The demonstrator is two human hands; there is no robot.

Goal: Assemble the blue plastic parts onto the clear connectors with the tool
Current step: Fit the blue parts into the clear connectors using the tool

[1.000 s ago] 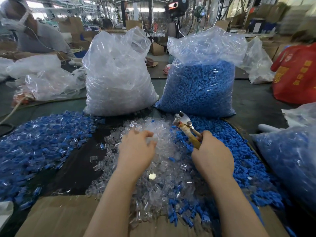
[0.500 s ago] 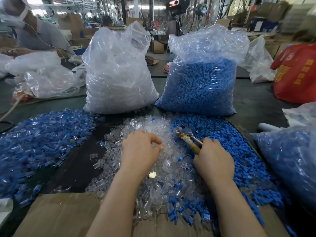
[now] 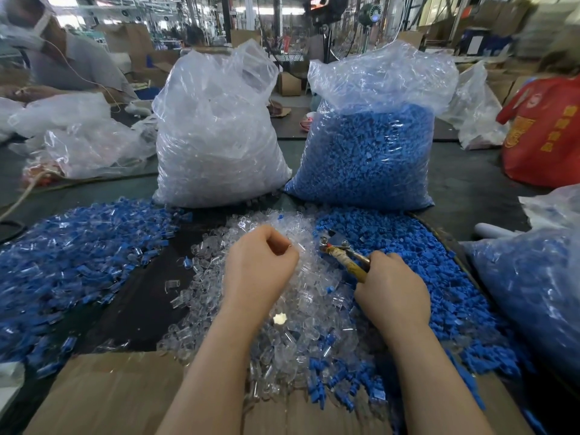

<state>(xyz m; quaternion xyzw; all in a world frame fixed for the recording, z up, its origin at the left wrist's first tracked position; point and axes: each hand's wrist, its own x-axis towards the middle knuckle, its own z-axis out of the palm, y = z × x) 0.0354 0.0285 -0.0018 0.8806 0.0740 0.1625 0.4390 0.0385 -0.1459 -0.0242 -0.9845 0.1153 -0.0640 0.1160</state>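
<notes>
The left hand (image 3: 260, 268) is curled over the clear connectors (image 3: 301, 312); whether it pinches one, I cannot tell. The right hand (image 3: 392, 293) grips the tool (image 3: 340, 254), its tip on the blue parts (image 3: 408, 246), its handle hidden.

On the dark tabletop (image 3: 138, 296), the left hand (image 3: 257, 265) curls over the heap of clear plastic connectors (image 3: 301, 309); the right hand (image 3: 392, 293) grips a yellow-handled metal plier tool (image 3: 342, 252) beside the pile of loose blue plastic parts (image 3: 439, 277).
</notes>
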